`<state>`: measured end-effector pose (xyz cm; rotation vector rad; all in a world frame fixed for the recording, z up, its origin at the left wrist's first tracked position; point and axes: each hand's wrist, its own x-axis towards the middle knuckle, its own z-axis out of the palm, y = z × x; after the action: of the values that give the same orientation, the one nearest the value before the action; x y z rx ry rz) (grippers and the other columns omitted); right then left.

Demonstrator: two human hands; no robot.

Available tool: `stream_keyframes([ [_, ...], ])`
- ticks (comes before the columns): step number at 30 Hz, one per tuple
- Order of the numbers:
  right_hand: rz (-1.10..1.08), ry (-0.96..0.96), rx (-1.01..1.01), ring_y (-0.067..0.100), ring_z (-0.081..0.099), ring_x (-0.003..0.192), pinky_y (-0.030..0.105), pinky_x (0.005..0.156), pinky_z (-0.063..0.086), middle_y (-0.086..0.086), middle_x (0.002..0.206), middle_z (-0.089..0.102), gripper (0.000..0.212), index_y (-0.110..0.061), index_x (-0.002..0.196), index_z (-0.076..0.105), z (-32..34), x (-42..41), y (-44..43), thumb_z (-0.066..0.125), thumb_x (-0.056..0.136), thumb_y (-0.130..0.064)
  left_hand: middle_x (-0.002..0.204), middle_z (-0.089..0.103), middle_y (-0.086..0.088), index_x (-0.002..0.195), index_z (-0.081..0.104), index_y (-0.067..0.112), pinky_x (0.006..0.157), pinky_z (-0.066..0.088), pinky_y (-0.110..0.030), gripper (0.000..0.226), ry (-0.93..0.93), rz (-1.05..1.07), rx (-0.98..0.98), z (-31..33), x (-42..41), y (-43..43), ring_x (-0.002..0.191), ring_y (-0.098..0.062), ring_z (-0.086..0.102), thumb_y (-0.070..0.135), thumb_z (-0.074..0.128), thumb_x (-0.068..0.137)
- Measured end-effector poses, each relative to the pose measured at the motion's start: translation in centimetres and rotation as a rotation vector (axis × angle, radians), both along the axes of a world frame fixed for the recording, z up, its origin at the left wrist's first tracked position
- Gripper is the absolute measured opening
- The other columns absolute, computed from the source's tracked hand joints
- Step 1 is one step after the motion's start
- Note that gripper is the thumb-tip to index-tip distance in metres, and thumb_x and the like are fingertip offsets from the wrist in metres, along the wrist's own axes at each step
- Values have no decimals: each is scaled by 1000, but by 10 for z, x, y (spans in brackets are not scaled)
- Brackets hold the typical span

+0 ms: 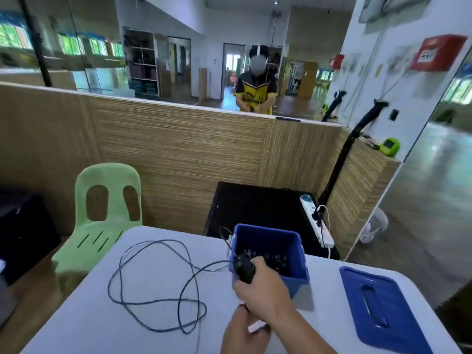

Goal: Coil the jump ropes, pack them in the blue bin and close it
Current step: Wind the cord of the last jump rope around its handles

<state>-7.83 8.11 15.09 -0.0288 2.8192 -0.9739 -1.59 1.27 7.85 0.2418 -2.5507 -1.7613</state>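
Note:
A dark jump rope (163, 300) sprawls in loose, crossing loops over the white table (89, 315). One end leads to a black handle (244, 268), which my right hand (263, 290) grips upright against the near left corner of the open blue bin (297, 283). Dark items lie inside the bin; I cannot tell what they are. My left hand (242, 330) sits just below the right wrist, fingers closed on a small white piece with a thin dark end showing above it. The blue lid (383, 310) lies flat on the table to the right of the bin.
A green plastic chair (102, 226) stands at the table's far left corner. Behind the bin are a black box (255, 208) and a white power strip (316, 221) with cables. A wood-panelled wall with a mirror rises beyond.

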Motion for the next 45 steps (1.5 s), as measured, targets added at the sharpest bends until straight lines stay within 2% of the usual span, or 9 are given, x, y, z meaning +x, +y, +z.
stream_keyframes([
  [6,255,321,400,23,60,102,44,88,45,-9,108,62,52,-35,109,46,28,13,62,62,73,-69,74,74,10,72,75,38,70,57,-23,33,177,81,4,58,46,-4,70,-6,69,8,70,85],
  [10,432,653,544,26,59,91,43,77,43,-5,99,63,60,-29,108,57,56,18,88,43,66,-69,102,69,20,97,71,40,84,47,-13,15,617,188,-134,108,38,-16,102,-6,65,39,59,88],
  [17,579,997,629,25,55,87,44,89,48,-2,95,59,50,-25,112,57,103,23,101,66,63,-35,102,78,15,90,81,38,126,14,-30,70,180,-157,16,157,0,-26,137,-2,50,75,22,90],
  [21,584,996,663,25,55,96,49,111,38,-2,102,57,55,-26,117,55,122,24,103,74,67,-37,74,72,-19,90,78,5,80,55,-30,99,-8,-300,311,171,13,-19,72,-25,69,82,16,88],
  [25,562,1038,687,23,56,102,52,117,35,-1,109,57,56,-24,121,55,134,30,106,76,70,-33,55,49,-15,84,64,4,64,52,-42,83,-110,-392,507,175,31,-11,39,-24,45,72,18,98],
  [29,500,1011,676,23,58,101,48,111,41,-3,109,61,61,-26,119,58,145,35,113,77,62,-35,51,35,-2,85,57,10,42,30,-26,52,-137,-354,494,182,41,-13,41,-16,26,51,35,106],
  [34,446,799,180,6,55,95,30,85,47,-19,103,60,41,-37,111,59,166,50,133,76,74,-31,57,30,0,73,61,17,45,29,-27,31,50,-490,385,192,44,-34,49,-13,26,41,51,91],
  [41,406,360,-633,12,53,69,31,62,44,-4,81,61,36,-26,100,68,176,80,125,63,77,1,60,31,1,69,61,21,54,18,-30,44,141,-496,436,210,58,-18,53,-12,25,43,50,105],
  [45,203,114,-1330,22,62,87,42,86,48,11,98,65,46,-11,108,72,171,82,122,58,65,-1,59,36,0,69,57,19,55,25,-33,46,209,-415,314,209,59,-9,53,-14,31,39,42,107],
])
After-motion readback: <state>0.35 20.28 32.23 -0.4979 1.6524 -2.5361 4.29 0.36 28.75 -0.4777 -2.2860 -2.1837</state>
